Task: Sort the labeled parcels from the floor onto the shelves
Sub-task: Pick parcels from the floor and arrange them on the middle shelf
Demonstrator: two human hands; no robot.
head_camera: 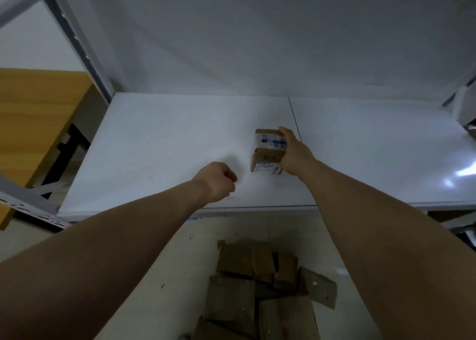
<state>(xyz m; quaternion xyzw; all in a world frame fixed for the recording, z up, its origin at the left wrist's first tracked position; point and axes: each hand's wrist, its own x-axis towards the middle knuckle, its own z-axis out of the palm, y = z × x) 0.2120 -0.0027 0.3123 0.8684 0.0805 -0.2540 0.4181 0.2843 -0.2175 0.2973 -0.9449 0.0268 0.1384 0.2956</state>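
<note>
Your right hand (293, 151) grips the small labeled parcel (269, 150) on the shelf (154, 138); your left hand (219, 180) is curled into an empty fist.

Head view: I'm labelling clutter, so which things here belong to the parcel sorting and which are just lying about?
Job: parcel on the shelf, gripped by the right hand; pile of parcels on the floor; left hand, curled, holding nothing.
Lying about: wooden table left of the shelf.
</note>
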